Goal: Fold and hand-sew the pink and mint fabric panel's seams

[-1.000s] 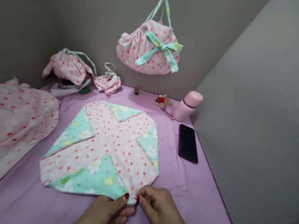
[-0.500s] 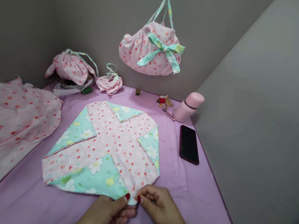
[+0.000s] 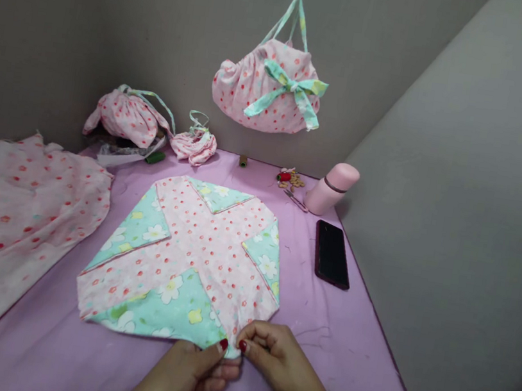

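A folded cloth piece (image 3: 189,256), pink with red dots and mint floral corners, lies flat on the purple table (image 3: 50,347). My left hand (image 3: 189,376) pinches its near edge between thumb and fingers. My right hand (image 3: 277,359) is closed right beside it, thumb and fingers pinching the same near corner; a thin needle may be in that pinch, but I cannot make it out. The two red-nailed thumbs almost touch.
A dark phone (image 3: 331,254) and a pink bottle (image 3: 330,188) lie at the right. Beads, red thread and small scissors (image 3: 292,184) sit behind. Two small pink bags (image 3: 128,119) rest at the back left, another bag (image 3: 273,87) hangs on the wall. Loose pink cloth (image 3: 10,212) fills the left.
Both hands stay pinched at the near corner. My right fingers have curled in a little tighter. The view has drifted slightly left.
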Demonstrator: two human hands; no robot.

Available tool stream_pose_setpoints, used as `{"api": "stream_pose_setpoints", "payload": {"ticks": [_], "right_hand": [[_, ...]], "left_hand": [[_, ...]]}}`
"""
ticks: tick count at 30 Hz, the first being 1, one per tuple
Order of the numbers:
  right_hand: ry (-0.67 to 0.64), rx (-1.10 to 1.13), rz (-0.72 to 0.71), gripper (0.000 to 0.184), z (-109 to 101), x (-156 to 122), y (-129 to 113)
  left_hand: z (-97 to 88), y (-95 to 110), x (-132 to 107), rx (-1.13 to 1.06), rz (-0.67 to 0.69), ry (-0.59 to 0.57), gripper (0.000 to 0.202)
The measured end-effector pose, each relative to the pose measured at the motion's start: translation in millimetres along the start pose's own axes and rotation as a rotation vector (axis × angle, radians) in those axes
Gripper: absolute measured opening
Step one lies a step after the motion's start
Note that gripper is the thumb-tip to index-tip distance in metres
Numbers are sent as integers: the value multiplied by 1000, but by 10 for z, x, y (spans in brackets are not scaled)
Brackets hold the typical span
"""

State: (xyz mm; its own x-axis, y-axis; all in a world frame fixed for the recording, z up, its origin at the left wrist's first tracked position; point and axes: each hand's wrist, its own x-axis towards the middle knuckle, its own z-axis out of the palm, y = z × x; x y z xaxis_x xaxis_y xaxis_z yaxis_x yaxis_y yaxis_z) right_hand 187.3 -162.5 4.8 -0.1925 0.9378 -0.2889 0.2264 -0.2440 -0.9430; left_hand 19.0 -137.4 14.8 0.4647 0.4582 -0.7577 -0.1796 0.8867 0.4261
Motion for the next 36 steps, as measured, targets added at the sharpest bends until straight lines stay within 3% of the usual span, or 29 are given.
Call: {"api": "stream_pose_setpoints", "payload": {"ticks": [8,14,18,23,27,30,33,36], "right_hand": [[24,-360,-96,14,74,-78,-63],[85,-683,-85,16,223,-102,-69],[193,-896,-219,11,259,-61,-146],[202,-788,-321,16,269,16,-203],[169,-783,-416,20,294,77,-131],[222,-691,-490,20,316,95,-66],[270,-505,-442,18,323,91,-41],[232,-424,-337,11,308,77,-62]], "left_hand": [[3,-23,21,29,24,6,23],[12,-29,43,18,38,-22,23],[46,-15,7,2,44,-15,22],[84,4,-33,7,63,-10,17],[69,-3,-20,-1,61,-11,16],[42,-20,-2,0,62,-15,18],[22,-31,5,12,65,-24,20],[18,-31,5,25,61,-36,22]]}}
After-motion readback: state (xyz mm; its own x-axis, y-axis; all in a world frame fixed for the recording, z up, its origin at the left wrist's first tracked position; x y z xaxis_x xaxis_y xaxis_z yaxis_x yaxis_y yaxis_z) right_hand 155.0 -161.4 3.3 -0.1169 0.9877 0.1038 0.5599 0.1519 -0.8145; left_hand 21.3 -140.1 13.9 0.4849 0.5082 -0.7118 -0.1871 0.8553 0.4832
